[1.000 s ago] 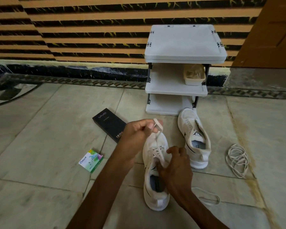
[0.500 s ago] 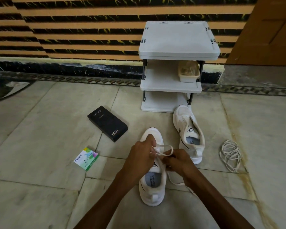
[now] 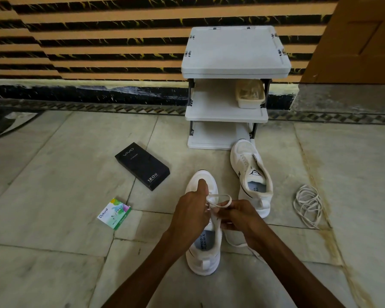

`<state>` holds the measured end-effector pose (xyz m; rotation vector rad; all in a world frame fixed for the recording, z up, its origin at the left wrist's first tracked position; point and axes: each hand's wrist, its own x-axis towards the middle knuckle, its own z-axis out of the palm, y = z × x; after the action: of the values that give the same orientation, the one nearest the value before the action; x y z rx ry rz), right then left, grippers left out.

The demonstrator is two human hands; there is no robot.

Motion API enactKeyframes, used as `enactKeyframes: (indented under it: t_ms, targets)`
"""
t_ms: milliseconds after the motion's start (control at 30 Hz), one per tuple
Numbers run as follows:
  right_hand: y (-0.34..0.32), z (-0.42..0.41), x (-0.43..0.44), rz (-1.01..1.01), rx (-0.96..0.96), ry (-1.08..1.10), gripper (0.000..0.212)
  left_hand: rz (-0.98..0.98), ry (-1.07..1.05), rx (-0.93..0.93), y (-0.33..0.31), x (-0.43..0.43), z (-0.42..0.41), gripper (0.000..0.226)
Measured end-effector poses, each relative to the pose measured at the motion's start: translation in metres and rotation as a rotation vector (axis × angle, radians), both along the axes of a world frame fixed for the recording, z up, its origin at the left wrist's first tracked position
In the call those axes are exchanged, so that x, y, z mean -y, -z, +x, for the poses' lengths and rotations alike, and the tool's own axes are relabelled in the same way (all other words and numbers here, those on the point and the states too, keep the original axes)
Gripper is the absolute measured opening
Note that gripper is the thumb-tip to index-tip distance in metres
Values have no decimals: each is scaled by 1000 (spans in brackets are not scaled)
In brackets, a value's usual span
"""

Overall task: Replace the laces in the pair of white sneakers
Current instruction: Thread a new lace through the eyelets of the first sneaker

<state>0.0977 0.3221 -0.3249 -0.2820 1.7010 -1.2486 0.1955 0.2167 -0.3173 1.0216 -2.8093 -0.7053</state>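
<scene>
While the left hand (image 3: 192,213) pinches the lace (image 3: 220,200), the right hand (image 3: 238,215) grips it over the sneaker (image 3: 206,250).

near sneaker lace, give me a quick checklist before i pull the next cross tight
1. Left hand and right hand both grip the lace above the near sneaker: ok.
2. Lace through the correct eyelets: hidden by the hands, cannot tell.
3. Near sneaker flat on the floor, toe away: ok.
4. Loose lace end free: it runs under the right forearm, cannot tell.
5. Far sneaker laced: no lace shows in it, not ok.
6. Coiled lace for it lies on the floor at right: ok.
</scene>
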Motion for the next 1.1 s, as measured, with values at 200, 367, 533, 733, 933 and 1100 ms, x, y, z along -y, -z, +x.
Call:
enactKeyframes:
  t_ms: [200, 367, 533, 733, 933, 1100]
  targets:
    - [3, 2, -1, -49, -220, -78, 11, 28, 17, 5, 3, -2, -3, 53]
    - [2, -5, -4, -43, -387, -214, 17, 128, -40, -36, 0, 2, 1, 36]
    - [5, -5, 0, -44, -629, -250, 19, 168, -40, -89, -2, 2, 3, 35]
    - [15, -2, 10, 1, -639, -83, 4, 242, 52, 63, -3, 14, 5, 57]
    - [-1, -10, 12, 102, -942, -200, 11, 328, 112, 125, 2, 27, 11, 57]
    - [-57, -23, 9, -85, -900, 21, 19, 212, 73, 127, 14, 27, 14, 69]
